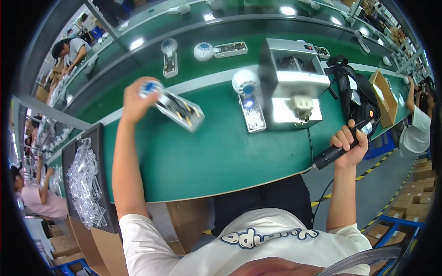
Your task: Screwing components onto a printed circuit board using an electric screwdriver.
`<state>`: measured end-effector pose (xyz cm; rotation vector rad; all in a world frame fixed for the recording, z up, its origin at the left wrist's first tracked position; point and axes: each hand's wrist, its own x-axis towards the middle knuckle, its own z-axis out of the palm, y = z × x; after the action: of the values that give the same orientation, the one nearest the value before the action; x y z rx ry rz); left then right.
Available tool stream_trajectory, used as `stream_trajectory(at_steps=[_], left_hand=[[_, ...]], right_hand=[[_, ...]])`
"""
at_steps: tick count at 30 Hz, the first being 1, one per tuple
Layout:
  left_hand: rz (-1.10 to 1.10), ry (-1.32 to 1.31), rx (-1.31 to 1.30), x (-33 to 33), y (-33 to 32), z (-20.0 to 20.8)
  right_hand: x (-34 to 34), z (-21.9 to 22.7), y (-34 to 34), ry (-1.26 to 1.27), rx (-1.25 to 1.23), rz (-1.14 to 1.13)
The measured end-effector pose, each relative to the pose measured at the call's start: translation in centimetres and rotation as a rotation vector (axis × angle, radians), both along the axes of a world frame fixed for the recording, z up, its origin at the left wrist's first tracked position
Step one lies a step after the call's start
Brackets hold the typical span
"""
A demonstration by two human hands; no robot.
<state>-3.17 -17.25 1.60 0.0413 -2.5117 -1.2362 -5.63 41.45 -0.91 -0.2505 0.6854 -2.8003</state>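
My left hand (134,102) is closed round the round white head of a handheld device (183,112), above the left of the green bench. The device's open rectangular body shows a circuit board and wires; it is smeared by motion. At the right edge of the bench, my right hand (351,146) grips a black electric screwdriver (328,158), its tip pointing left and a cable at its end. A second round-headed device (252,110) lies between my hands, beside a grey metal machine (297,87), with a light glowing on its exposed board.
Two similar devices, one upright (170,62) and one sideways (230,49), lie on the far strip. A dark tray (103,193) of clear plastic parts stands left. A black bag (352,89) and a cardboard box (390,112) stand right. Other people work at both sides.
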Motion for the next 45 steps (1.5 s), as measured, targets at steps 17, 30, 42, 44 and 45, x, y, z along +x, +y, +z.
stream_trajectory(at_steps=[17, 30, 42, 44, 45], left_hand=[[0.429, 0.012, -0.040, -19.2, -10.8, -5.3], [0.590, 0.424, -1.242, -4.3, 6.1, 7.9], [0.034, -0.067, -0.452, 3.8, 20.6, -1.1], [-0.070, -0.036, -0.307, 3.7, 20.1, -2.1], [-0.145, -0.003, -0.185, 3.6, 19.7, -2.4]], right_hand=[[-1.2, -3.8, 1.5, 0.011, -0.059, 0.081], [-1.7, -4.4, 2.3, 0.056, -0.097, 0.155], [1.3, 6.2, -4.2, 0.457, 0.221, 0.034], [2.3, 10.0, -7.2, 0.532, 0.330, -0.109], [2.5, 11.2, -8.7, 0.604, 0.433, -0.345]])
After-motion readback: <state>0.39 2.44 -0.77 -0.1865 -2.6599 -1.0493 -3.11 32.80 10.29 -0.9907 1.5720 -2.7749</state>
